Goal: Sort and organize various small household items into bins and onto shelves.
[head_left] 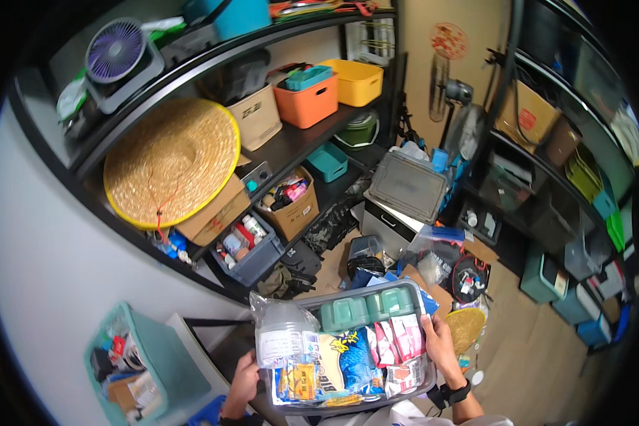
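Between my two hands is a grey plastic bin (pixel 334 410), packed with goods. My left hand (pixel 244 383) grips its left side, fingers bent against the wall. On the opposite side my right hand (pixel 441 346) holds the rim, and a black band (pixel 456 392) circles that wrist. Inside the bin, green lidded containers (pixel 344 313) line the far edge. A clear bag of plastic tubs (pixel 285 332) fills the far left corner. A large blue and cream packet (pixel 344 366) lies in the middle, pink and white packets (pixel 407 337) to its right, and a yellow packet (pixel 297 382) at the near left.
Black shelving on the left carries a straw hat (pixel 174 160), an orange bin (pixel 307 103), a yellow bin (pixel 358 82) and a fan (pixel 116 53). A teal tub (pixel 181 380) stands at lower left. Clutter and a grey-lidded box (pixel 408 186) crowd the floor ahead; more shelves stand right.
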Demonstrator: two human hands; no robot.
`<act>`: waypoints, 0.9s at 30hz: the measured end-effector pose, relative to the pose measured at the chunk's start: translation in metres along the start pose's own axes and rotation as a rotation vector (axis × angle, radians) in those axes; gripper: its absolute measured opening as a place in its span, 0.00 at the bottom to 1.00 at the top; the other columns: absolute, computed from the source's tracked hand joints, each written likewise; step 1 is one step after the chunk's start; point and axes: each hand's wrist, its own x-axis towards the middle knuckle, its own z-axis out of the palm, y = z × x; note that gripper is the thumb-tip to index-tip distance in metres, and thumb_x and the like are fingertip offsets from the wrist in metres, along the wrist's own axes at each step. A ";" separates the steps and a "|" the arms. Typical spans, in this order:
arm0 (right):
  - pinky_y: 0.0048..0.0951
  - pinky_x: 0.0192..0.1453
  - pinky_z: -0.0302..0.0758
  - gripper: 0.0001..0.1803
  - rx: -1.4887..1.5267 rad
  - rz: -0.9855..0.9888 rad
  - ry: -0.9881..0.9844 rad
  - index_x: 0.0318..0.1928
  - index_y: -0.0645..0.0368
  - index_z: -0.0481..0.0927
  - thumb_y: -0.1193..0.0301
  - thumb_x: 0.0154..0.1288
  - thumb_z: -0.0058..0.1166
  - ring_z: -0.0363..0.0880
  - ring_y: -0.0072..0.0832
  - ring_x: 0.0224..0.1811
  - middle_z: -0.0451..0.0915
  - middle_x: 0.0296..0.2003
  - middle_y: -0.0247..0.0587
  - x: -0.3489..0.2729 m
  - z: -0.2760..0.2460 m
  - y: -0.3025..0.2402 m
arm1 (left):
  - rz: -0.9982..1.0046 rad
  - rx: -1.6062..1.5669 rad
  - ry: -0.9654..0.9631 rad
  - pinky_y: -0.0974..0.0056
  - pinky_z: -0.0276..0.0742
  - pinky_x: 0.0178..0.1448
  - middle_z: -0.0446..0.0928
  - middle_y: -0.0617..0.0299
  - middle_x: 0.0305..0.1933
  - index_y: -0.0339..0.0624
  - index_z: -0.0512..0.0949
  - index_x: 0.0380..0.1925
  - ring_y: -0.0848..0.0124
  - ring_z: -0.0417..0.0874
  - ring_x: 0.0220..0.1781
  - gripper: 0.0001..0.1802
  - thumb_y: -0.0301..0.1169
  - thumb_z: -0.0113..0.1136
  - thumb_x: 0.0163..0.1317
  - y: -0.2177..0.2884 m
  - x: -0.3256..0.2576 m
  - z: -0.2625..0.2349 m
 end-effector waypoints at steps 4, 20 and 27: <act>0.33 0.38 0.72 0.25 0.027 -0.061 -0.072 0.40 0.69 0.77 0.55 0.83 0.49 0.67 0.19 0.33 0.78 0.30 0.34 0.021 0.026 -0.005 | 0.053 -0.044 0.112 0.68 0.81 0.51 0.85 0.60 0.52 0.32 0.79 0.60 0.75 0.84 0.48 0.17 0.25 0.54 0.74 -0.007 -0.016 -0.021; 0.28 0.43 0.69 0.24 -0.236 -0.349 -0.997 0.39 0.67 0.76 0.57 0.85 0.45 0.67 0.21 0.37 0.76 0.33 0.34 -0.008 0.147 -0.071 | 0.002 -0.228 1.052 0.72 0.69 0.35 0.77 0.69 0.34 0.37 0.81 0.50 0.80 0.72 0.32 0.17 0.40 0.56 0.79 -0.152 -0.308 0.070; 0.30 0.49 0.74 0.22 -0.311 -0.385 -1.426 0.47 0.68 0.79 0.58 0.84 0.48 0.74 0.22 0.41 0.80 0.37 0.36 -0.134 0.218 -0.068 | 0.068 -0.560 1.407 0.71 0.69 0.36 0.79 0.70 0.38 0.39 0.81 0.57 0.79 0.72 0.34 0.17 0.36 0.54 0.76 -0.253 -0.421 0.133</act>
